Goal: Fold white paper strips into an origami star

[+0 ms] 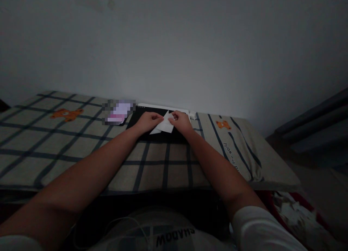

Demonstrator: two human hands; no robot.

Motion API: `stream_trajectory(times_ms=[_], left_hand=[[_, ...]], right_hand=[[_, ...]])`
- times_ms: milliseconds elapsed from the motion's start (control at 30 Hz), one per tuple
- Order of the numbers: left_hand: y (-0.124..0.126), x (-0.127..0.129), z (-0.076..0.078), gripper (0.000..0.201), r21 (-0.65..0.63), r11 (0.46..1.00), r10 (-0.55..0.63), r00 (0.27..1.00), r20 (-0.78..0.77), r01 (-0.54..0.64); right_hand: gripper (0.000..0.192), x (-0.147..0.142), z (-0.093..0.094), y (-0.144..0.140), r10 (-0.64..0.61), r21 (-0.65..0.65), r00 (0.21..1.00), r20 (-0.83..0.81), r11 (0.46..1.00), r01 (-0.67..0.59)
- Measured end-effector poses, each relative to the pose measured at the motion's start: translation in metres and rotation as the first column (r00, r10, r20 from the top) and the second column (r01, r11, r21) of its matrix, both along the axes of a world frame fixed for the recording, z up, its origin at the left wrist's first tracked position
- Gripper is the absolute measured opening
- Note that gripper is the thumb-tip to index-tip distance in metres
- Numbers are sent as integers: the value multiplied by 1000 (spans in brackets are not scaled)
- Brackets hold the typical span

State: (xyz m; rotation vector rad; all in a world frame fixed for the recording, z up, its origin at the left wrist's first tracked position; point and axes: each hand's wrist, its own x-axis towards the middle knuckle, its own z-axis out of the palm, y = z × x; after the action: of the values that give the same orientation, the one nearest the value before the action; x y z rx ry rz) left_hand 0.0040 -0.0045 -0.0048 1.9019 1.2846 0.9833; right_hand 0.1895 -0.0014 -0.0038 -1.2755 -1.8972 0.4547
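Note:
A folded piece of white paper (166,126) with pointed corners is held between both hands, above a flat black pad (144,136). From the left, my left hand (149,122) pinches the paper's edge between thumb and fingertips. My right hand (181,121) grips the other side, its thumb pressed on the paper and its fingers curled behind. Part of the paper is covered by the fingers. The pad lies under both wrists, on a checked cloth.
A phone-like device with a lit, pixelated screen (121,111) lies left of the pad. The checked cloth (89,149) with orange bear prints covers the surface, which meets a grey wall (174,48). A red container (301,200) with crumpled white paper stands low at right.

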Motion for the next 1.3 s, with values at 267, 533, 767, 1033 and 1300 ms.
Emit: stream_trajectory(times_ms=[267,533,767,1033,1300], left_hand=[[-1,-3,1,32,57,996,75,997,-34,-73],[0,-2,0,31,28,999,38,999,-4,-38],[4,-5,-2,32,1,991,133,990,44,-133],[9,-8,-5,38,91,948,291,946,145,-306],[7,-7,-5,25,220,934,268,960,82,-280]], right_hand=[[19,-2,0,0,-27,-32,995,-100,999,24],[26,4,-3,5,-66,-56,987,-144,997,59],[31,2,-5,6,-2,-51,954,-301,999,-14],[28,-2,-1,0,79,94,976,-205,994,-60],[24,-1,-3,3,89,40,982,-164,996,-84]])
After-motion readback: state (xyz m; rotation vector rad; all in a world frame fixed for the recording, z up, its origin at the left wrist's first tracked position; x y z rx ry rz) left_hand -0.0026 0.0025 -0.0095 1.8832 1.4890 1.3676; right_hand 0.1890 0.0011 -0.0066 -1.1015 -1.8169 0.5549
